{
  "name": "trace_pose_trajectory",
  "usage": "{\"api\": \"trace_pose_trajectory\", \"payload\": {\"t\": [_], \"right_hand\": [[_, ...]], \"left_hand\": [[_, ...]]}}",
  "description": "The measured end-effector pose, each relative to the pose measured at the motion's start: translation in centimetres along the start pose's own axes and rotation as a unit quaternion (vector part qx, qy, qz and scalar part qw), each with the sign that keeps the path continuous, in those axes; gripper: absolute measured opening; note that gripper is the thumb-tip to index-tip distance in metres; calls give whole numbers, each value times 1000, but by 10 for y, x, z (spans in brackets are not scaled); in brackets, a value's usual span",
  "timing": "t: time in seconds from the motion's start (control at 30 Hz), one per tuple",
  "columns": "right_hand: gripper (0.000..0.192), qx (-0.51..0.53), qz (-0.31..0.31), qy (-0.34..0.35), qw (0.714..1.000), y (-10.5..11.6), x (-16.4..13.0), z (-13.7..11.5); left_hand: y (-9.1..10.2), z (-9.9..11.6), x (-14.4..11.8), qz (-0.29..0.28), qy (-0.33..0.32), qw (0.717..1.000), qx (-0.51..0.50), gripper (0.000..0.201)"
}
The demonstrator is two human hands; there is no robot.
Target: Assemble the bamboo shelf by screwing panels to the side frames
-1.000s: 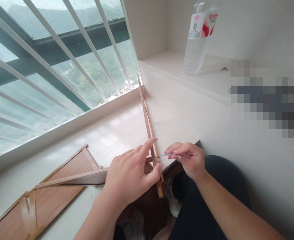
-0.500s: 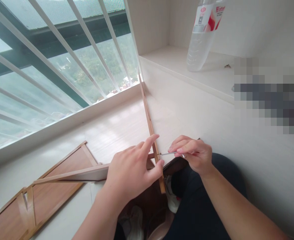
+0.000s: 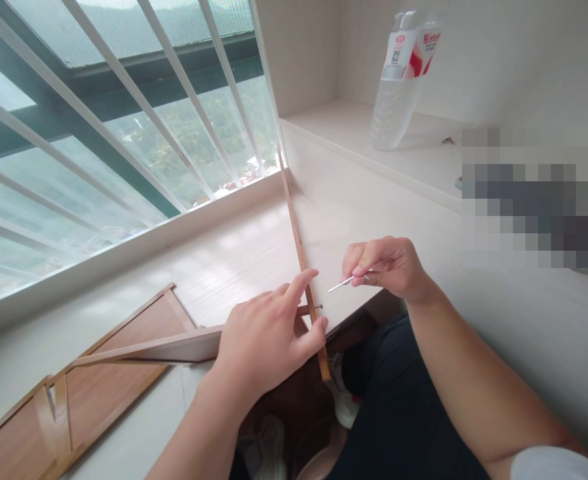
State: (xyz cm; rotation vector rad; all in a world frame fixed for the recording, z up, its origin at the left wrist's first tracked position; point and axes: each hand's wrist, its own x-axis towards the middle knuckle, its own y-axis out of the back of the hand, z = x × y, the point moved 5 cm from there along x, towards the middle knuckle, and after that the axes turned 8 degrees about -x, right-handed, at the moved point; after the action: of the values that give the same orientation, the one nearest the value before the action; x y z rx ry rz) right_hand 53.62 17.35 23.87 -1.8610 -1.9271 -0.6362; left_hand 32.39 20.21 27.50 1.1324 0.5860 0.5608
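My left hand (image 3: 267, 340) reaches over a long, narrow wooden strip (image 3: 299, 250), its thumb and index finger spread along the strip's two edges. Under that palm, a wooden board (image 3: 184, 347) meets the strip from the left. A small screw (image 3: 319, 307) sticks out of the strip's right side, between thumb and index finger. To the upper right, my right hand (image 3: 381, 267) pinches a thin metal rod (image 3: 341, 285) that looks like a hex key. The rod's tip is apart from the screw. The rod's other end is mostly hidden by the fingers.
A wood-panelled frame (image 3: 119, 333) lies at the left on a pale surface. A clear plastic bottle (image 3: 397, 110) stands on the shelf (image 3: 354, 120), near a small metal piece (image 3: 448, 140). White bars (image 3: 174, 87) cross the window. My shoes (image 3: 344, 403) are below.
My right hand has moved up and away from the screw, taking the metal rod's tip off it. My left hand stays at the wooden strip.
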Motion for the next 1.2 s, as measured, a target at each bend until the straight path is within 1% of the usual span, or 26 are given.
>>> {"api": "trace_pose_trajectory", "payload": {"t": [0.13, 0.23, 0.47, 0.7, 0.9, 1.03, 1.13, 1.2], "right_hand": [[11, 20, 18, 6, 1000, -4, -12, 12], [10, 12, 0, -5, 1000, -12, -22, 16], [16, 0, -15, 36, 999, -20, -26, 7], [21, -7, -16, 50, 999, -23, -28, 9], [22, -70, -1, 90, 993, -21, -26, 0], [25, -124, -12, 111, 986, -20, -26, -7], [22, -136, -11, 130, 982, -21, -26, -10], [17, -115, -6, 128, 985, -22, -27, -8]], "left_hand": [[-1, -1, 1, -3, 3, 1000, -1, 58], [-1, -3, 1, -3, 5, 1000, 2, 59], [-2, -4, 0, -3, 6, 1000, -6, 61], [-2, -4, 0, 0, 4, 1000, -9, 60], [-1, -4, 0, 0, 2, 1000, -5, 59], [-2, -4, 0, 2, 1, 1000, -6, 60], [-3, -4, -1, 2, -2, 1000, -6, 60], [-2, -4, -2, 2, -4, 1000, -5, 60]]}}
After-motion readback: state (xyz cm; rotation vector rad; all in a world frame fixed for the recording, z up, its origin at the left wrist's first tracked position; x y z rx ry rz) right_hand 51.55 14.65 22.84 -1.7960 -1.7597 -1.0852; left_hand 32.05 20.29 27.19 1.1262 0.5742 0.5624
